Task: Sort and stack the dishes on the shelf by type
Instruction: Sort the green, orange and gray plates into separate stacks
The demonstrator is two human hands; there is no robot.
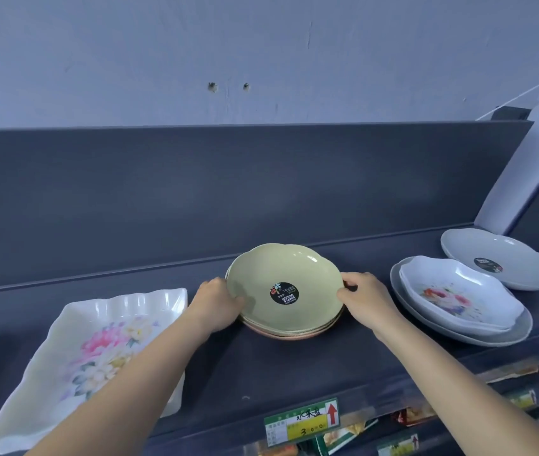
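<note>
Now my left hand (215, 302) and my right hand (365, 299) hold the green plate (281, 278) by its two sides, fingers curled round the rim. It sits on top of the stack (294, 334) in the middle of the shelf (261, 373). I should hold it flat and line up the wavy edges, so the pile does not wobble.

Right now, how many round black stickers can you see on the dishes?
2. One is on the green plate topping the middle stack, held by the left hand and right hand; one is on the grey plate at far right. Lower dishes may hide more.
</note>
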